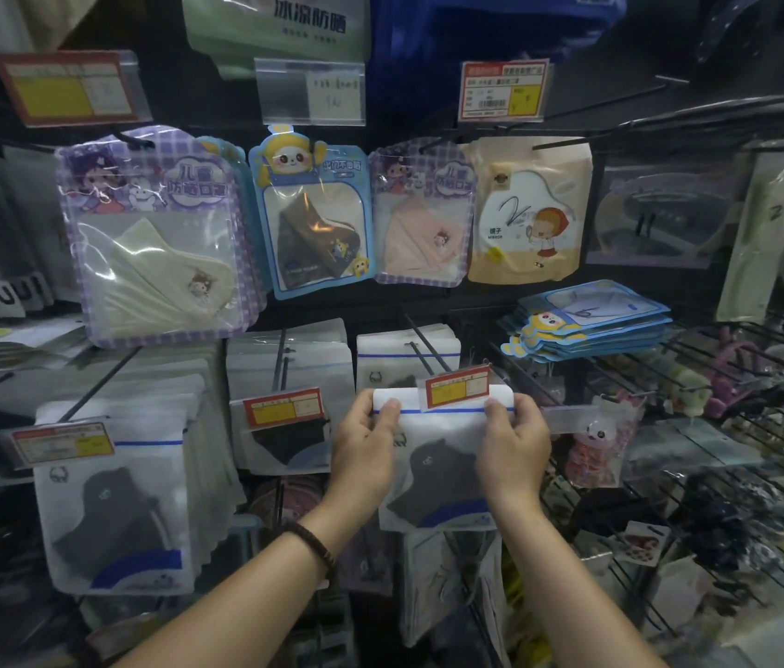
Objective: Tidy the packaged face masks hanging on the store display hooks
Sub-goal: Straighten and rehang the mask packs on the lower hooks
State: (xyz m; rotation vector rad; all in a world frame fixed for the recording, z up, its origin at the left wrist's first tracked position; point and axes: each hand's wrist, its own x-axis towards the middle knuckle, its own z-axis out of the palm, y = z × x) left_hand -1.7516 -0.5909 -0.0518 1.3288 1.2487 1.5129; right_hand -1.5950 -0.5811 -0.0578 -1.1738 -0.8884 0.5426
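Both hands, left hand (365, 443) and right hand (511, 443), pinch with their fingers the top corners of a white mask packet (443, 455); probably to keep it level under its hook (421, 347) and price tag (458, 386).

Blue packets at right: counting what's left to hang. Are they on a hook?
No, the blue packets lie stacked flat on the wire rack.
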